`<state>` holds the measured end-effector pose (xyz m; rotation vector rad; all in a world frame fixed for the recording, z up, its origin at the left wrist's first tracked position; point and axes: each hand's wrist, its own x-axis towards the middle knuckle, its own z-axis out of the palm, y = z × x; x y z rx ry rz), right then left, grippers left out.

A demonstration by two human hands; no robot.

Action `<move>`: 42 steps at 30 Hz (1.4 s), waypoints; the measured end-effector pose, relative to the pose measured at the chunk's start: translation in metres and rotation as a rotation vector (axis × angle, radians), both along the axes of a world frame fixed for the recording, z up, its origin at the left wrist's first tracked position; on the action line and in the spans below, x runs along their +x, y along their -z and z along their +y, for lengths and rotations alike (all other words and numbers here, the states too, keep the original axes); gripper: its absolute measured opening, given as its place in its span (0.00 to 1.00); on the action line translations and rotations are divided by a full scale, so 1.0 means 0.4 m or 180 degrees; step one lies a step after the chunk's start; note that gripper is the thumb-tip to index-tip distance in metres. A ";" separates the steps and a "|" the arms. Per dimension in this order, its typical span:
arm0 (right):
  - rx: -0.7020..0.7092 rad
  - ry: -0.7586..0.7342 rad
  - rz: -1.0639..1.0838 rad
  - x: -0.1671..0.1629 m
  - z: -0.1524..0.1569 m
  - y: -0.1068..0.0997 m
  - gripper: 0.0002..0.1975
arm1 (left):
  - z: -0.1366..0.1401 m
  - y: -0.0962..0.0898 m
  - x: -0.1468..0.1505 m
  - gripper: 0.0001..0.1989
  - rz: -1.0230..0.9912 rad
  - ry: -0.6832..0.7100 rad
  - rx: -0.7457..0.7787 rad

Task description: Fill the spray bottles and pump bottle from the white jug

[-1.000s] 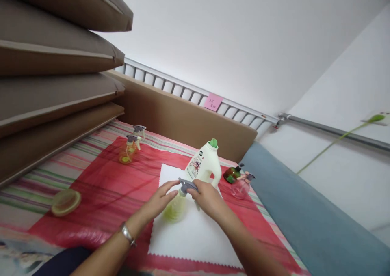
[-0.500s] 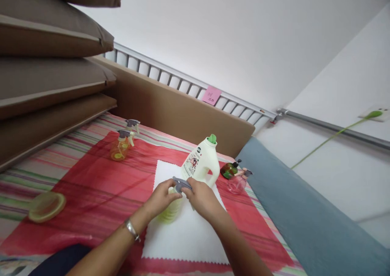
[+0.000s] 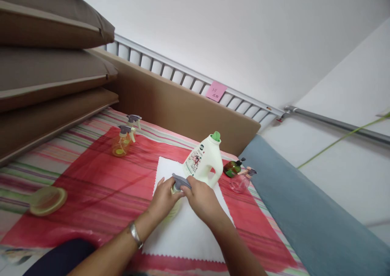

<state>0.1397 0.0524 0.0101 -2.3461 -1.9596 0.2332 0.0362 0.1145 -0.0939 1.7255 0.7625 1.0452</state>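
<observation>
A clear yellow-green spray bottle (image 3: pixel 173 212) stands on a white zigzag-edged sheet (image 3: pixel 195 237), mostly covered by my hands. My left hand (image 3: pixel 163 199) is closed around its neck, just under the grey spray head (image 3: pixel 180 181). Thumb and fingers of my right hand (image 3: pixel 203 198) grip that head from the right. Whether the head is fully seated on the neck cannot be seen. Right behind my hands stands a pale green detergent jug (image 3: pixel 210 158) with a handle, a flower label and a green piece at its mouth.
Two amber spray bottles (image 3: pixel 120 145) stand back left. At right are a brown-green pump bottle (image 3: pixel 232 168) and a pink spray bottle (image 3: pixel 239 183). A round yellowish lid-like dish (image 3: pixel 48 201) lies left on the red cloth (image 3: pixel 100 186). Stacked brown cushions (image 3: pixel 51 71) border the left.
The camera view has shifted slightly. My left hand has turned a little around the bottle's neck, with its fingers lifted higher. My right hand stays on the spray head.
</observation>
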 end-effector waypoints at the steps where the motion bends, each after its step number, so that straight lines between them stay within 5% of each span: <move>1: 0.0002 -0.0003 0.0010 0.002 -0.001 -0.001 0.08 | 0.000 -0.001 -0.002 0.14 -0.0072 0.0131 -0.0031; 5: -0.0059 -0.0013 0.0086 0.008 -0.005 -0.004 0.08 | 0.009 -0.004 -0.013 0.13 -0.0289 0.0965 -0.0111; 10: -0.0127 0.0048 0.0127 0.015 -0.010 -0.010 0.08 | 0.002 -0.004 -0.009 0.11 0.0038 0.0053 0.0081; 15: -0.0138 0.0021 0.0135 0.020 -0.013 -0.017 0.08 | -0.003 -0.006 -0.012 0.15 -0.0173 0.0868 0.0031; 20: -0.0172 0.0014 0.0059 0.014 -0.016 -0.024 0.08 | -0.007 -0.006 -0.007 0.11 0.0177 0.0081 0.0245; 26: -0.0200 -0.0062 -0.0116 0.007 -0.022 -0.032 0.09 | -0.005 0.003 -0.013 0.13 -0.0228 0.1067 0.0055; 31: -0.0203 -0.0030 -0.0134 0.002 -0.022 -0.032 0.09 | -0.007 0.009 -0.011 0.16 -0.0117 0.0453 0.0104; 36: -0.0102 -0.0103 -0.0157 0.014 -0.020 -0.042 0.09 | -0.012 0.001 -0.021 0.21 -0.0228 0.1014 0.0055; 42: -0.0144 -0.0163 -0.0143 0.014 -0.026 -0.065 0.09 | -0.005 0.010 -0.014 0.21 -0.0230 0.0923 -0.0026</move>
